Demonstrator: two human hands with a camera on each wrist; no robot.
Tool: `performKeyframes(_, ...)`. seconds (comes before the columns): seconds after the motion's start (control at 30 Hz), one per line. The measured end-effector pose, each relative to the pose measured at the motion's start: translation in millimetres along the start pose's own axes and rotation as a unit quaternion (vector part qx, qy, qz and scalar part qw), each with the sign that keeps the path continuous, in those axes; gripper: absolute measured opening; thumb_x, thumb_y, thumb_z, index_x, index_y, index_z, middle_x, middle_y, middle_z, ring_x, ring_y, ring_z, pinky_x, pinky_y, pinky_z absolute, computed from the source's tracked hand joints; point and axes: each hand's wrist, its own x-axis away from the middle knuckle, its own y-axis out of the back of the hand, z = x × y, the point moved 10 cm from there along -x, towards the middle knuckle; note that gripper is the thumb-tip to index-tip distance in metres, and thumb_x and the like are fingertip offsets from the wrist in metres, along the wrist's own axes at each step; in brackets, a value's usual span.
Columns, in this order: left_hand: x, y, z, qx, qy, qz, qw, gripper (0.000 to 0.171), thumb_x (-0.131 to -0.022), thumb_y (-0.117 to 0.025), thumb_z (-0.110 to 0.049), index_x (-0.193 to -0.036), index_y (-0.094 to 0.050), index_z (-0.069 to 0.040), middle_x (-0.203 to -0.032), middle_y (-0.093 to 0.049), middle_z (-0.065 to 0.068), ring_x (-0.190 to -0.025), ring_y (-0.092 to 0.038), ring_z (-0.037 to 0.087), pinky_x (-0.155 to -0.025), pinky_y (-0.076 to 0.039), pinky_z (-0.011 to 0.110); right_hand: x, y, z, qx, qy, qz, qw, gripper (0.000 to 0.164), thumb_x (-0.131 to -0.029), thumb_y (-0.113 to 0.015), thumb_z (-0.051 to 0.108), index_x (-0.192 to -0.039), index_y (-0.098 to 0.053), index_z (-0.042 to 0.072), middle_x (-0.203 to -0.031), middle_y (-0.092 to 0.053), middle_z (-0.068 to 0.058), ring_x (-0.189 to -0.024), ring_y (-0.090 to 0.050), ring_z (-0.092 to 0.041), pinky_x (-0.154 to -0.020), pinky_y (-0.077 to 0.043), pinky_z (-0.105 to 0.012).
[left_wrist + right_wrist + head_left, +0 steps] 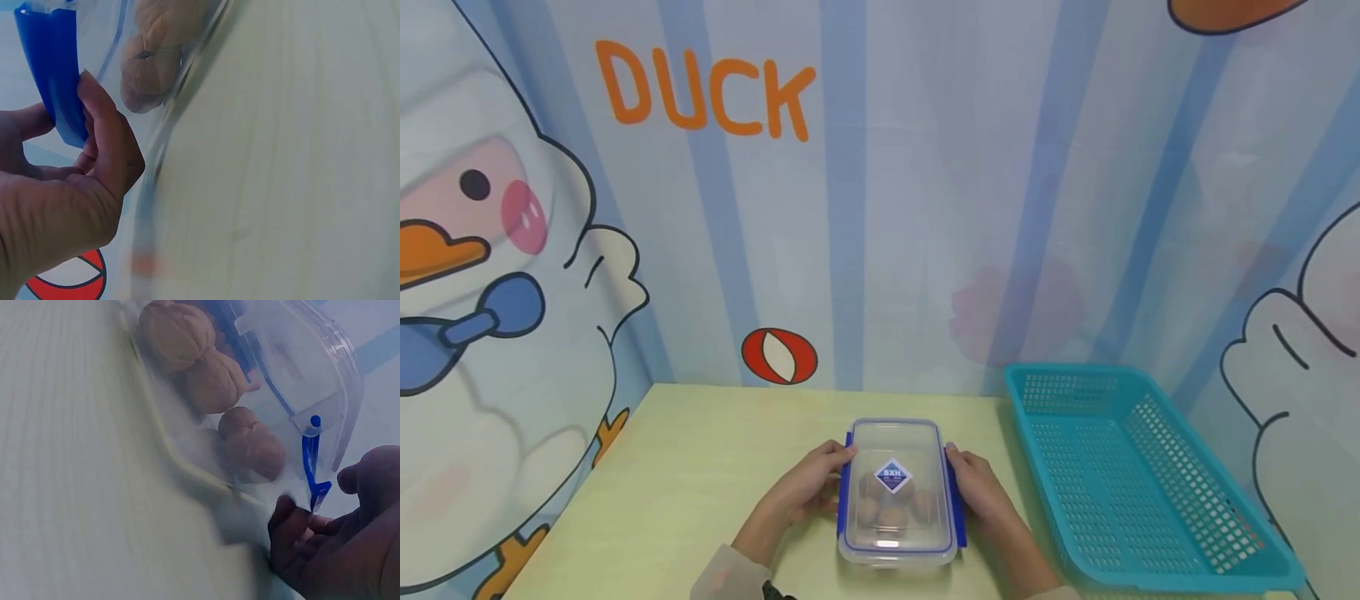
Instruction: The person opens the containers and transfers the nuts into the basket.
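Note:
A clear plastic food container [895, 442] with a lid and a diamond-shaped label stands on the table between both hands. Inside it are several brown, seamed nuts that look like walnuts [215, 381]. At the container's left side my left hand [808, 483] pinches the blue latch [53, 75] between thumb and fingers. My right hand [981, 483] is at the opposite side, with the other blue latch [310, 462] between its thumb and curled fingers. That latch sticks out from the container's side. The far parts of both hands' fingers are partly hidden in the head view.
A turquoise perforated basket [1045, 500] stands to the right, beside my right forearm. The pale yellow table [700, 450] ends at a striped backdrop cloth [910, 208] with printed ducks and lettering. A beige sleeve [726, 575] covers the left forearm.

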Motion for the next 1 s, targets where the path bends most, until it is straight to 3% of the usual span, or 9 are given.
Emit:
performKeyframes(0.1,-0.6,-0.1,0.4,0.002,0.0,0.002,1.0,0.042,-0.111,-0.052,-0.043,-0.126,-0.051,-0.004,-0.118,-0.06,0.014,-0.095,-0.063,0.025,-0.067,-0.062,0.035,2,8,7,0.079,0.012,-0.027,0.996,0.063,-0.112,-0.043,0.053,-0.119,-0.065,-0.005,-0.09,-0.066,-0.01,-0.076,-0.063,-0.021,-0.062,-0.054,-0.035)
performKeyframes(0.17,-1.5,-0.4,0.5,0.004,-0.001,0.004,1.0,0.041,-0.111,-0.052,-0.042,-0.126,-0.051,-0.004,-0.118,-0.06,0.014,-0.095,-0.063,0.025,-0.067,-0.062,0.035,2,9,10,0.093,0.015,-0.023,0.995,0.065,-0.11,-0.045,0.059,-0.115,-0.066,-0.003,-0.087,-0.065,-0.01,-0.073,-0.062,-0.021,-0.059,-0.051,-0.034)
performKeyframes(0.4,-2.4,0.2,-0.7,0.004,-0.005,0.0,1.0,0.041,-0.111,-0.053,-0.042,-0.126,-0.051,-0.004,-0.118,-0.061,0.014,-0.096,-0.063,0.025,-0.067,-0.062,0.034,5,6,14,0.086,0.014,0.005,0.996,0.075,-0.1,-0.062,0.065,-0.125,-0.066,-0.005,-0.091,-0.067,-0.01,-0.071,-0.063,-0.021,-0.056,-0.049,-0.031)
performKeyframes(0.83,1.3,1.2,-7.9,-0.028,-0.018,-0.027,0.9991,0.04,-0.113,-0.047,-0.036,-0.127,-0.054,0.0,-0.114,-0.06,0.014,-0.094,-0.06,0.024,-0.065,-0.057,0.032,1,-1,11,0.048,0.02,0.025,0.998,0.071,-0.099,-0.072,0.052,-0.132,-0.059,-0.009,-0.096,-0.068,-0.013,-0.068,-0.067,-0.021,-0.056,-0.05,-0.03)
performKeyframes(1.0,0.6,-0.6,-3.5,0.012,-0.022,-0.003,0.9997,0.04,-0.115,-0.035,-0.025,-0.134,-0.053,0.006,-0.101,-0.062,0.007,-0.085,-0.062,0.017,-0.069,-0.056,0.031,2,0,9,0.038,0.015,0.022,0.999,0.068,-0.098,-0.073,0.052,-0.129,-0.062,-0.008,-0.091,-0.071,-0.011,-0.068,-0.067,-0.02,-0.055,-0.049,-0.03)
